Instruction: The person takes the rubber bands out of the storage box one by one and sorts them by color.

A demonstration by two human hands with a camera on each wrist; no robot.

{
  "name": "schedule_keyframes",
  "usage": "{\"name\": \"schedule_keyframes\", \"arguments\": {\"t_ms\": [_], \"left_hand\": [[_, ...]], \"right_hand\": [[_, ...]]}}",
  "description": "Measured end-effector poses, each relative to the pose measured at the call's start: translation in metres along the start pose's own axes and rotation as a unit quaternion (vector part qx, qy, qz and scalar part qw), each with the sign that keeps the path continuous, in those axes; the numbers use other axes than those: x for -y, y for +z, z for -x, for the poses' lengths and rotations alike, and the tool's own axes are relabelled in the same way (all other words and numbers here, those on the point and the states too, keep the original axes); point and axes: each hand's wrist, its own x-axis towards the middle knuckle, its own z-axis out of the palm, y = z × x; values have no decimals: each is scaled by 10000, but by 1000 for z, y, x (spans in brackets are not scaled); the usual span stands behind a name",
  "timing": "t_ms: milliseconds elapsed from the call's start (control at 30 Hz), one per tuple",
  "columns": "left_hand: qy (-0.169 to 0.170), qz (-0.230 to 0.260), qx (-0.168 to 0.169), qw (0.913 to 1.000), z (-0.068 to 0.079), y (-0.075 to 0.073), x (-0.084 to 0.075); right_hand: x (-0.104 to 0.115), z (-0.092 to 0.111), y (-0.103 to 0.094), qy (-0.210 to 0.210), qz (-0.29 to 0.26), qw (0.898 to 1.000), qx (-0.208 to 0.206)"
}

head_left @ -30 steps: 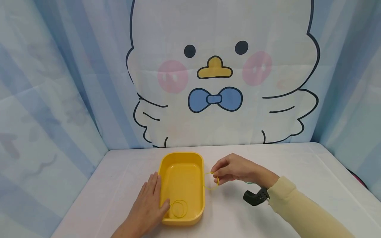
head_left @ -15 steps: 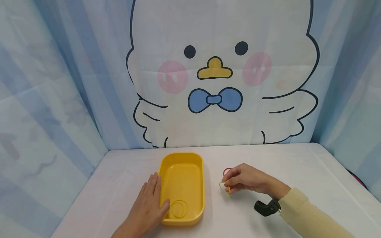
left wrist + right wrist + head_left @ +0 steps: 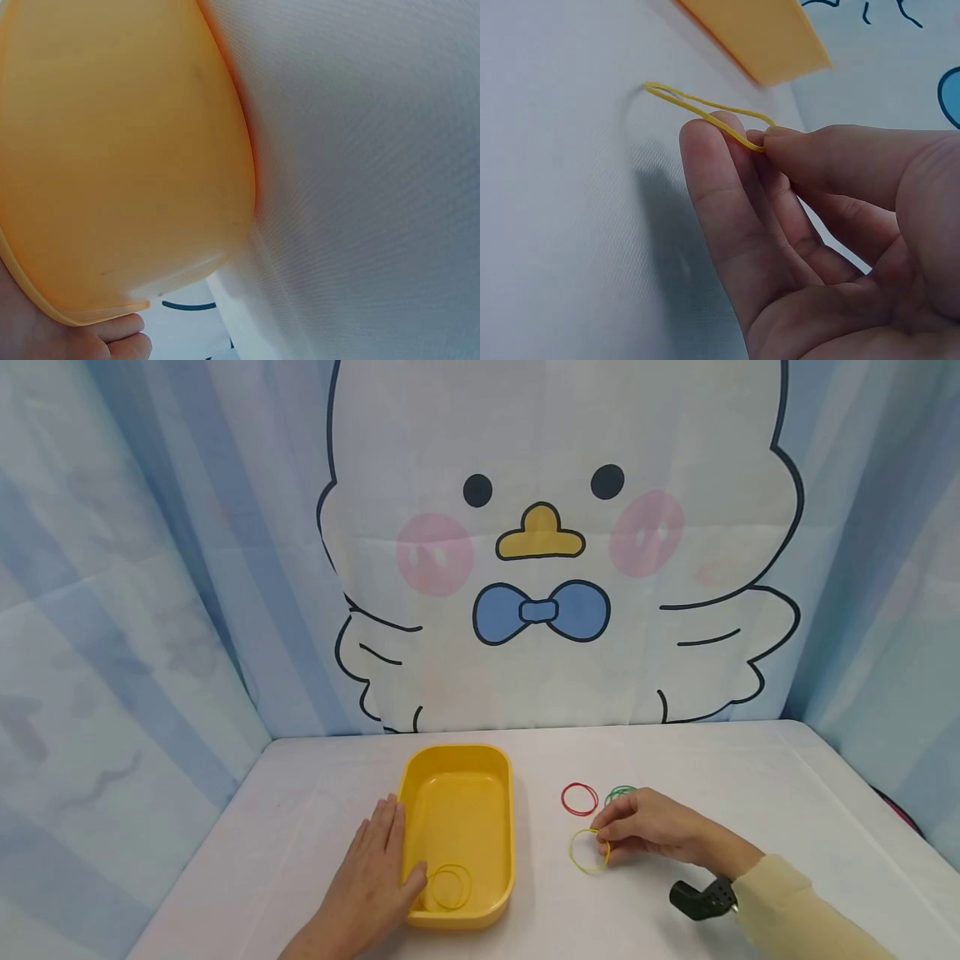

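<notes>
The right hand (image 3: 663, 828) had it, a yellow band (image 3: 705, 116) pinched between thumb and fingertips, the loop poking out toward the yellow tray (image 3: 457, 810), just right of the table's (image 3: 300, 827) middle; whether its low side brushed the table was hard to call. Just beyond, toward the table's far edge, lay a red band (image 3: 564, 802), and beside that some green bands (image 3: 619, 790), partly hidden by the hand. Across the way, the left hand (image 3: 372, 868) lay straight-fingered along the tray's left edge, thumb over the rim near the near-left corner. Inside, by the tray's near edge, sat another yellow loop (image 3: 450, 907).
</notes>
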Motion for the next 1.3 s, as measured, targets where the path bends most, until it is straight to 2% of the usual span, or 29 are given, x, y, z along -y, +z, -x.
{"name": "schedule_keyframes", "arguments": {"t_ms": [333, 733, 933, 1300], "left_hand": [[2, -15, -3, 10000, -1, 0, 0], [17, -33, -21, 10000, -1, 0, 0], [-21, -39, 20, 10000, -1, 0, 0], [-73, -79, 80, 9999, -1, 1, -1]], "right_hand": [[-8, 5, -8, 271, 260, 9992, -139], [-6, 8, -9, 251, 755, 9957, -469], [-6, 11, -14, 205, 741, 9962, -419], [0, 12, -18, 282, 900, 9939, -572]]}}
